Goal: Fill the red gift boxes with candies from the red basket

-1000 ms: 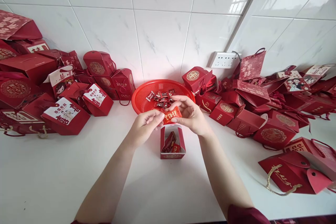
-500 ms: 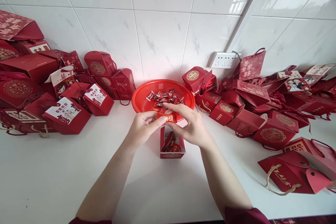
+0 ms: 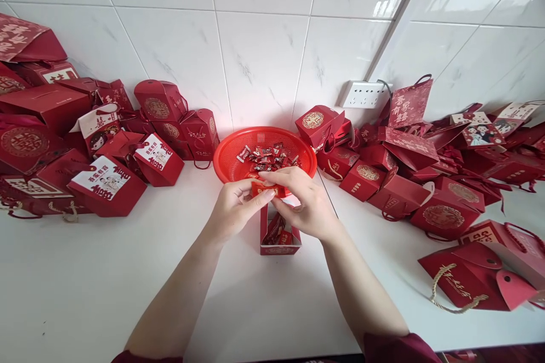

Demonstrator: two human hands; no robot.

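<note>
Left edge: a heap of red boxes [image 3: 46,108], piled on the white counter [image 3: 238,300]. Left of centre: two boxes with white illustrated labels [image 3: 159,165], beside a small stack of gold-printed boxes [image 3: 159,105]. Centre: one red plastic basket [image 3: 225,153], perforated, in which small wrapped sweets [image 3: 272,156] are contained. In front of its near rim: one red packet [image 3: 266,188] with gold print, pinched between the fingertips of the left hand [image 3: 232,207] and the right hand [image 3: 310,204], the hands being held close together. Below the packet: one open red box [image 3: 280,250], upright, partly covered by the hands, with wrapped pieces [image 3: 284,237] inside. Upper right: one white socket strip [image 3: 365,95], wall-mounted. Right side: a spread of red boxes [image 3: 443,216]. Lower right: one box with a rope handle [image 3: 464,281].
</note>
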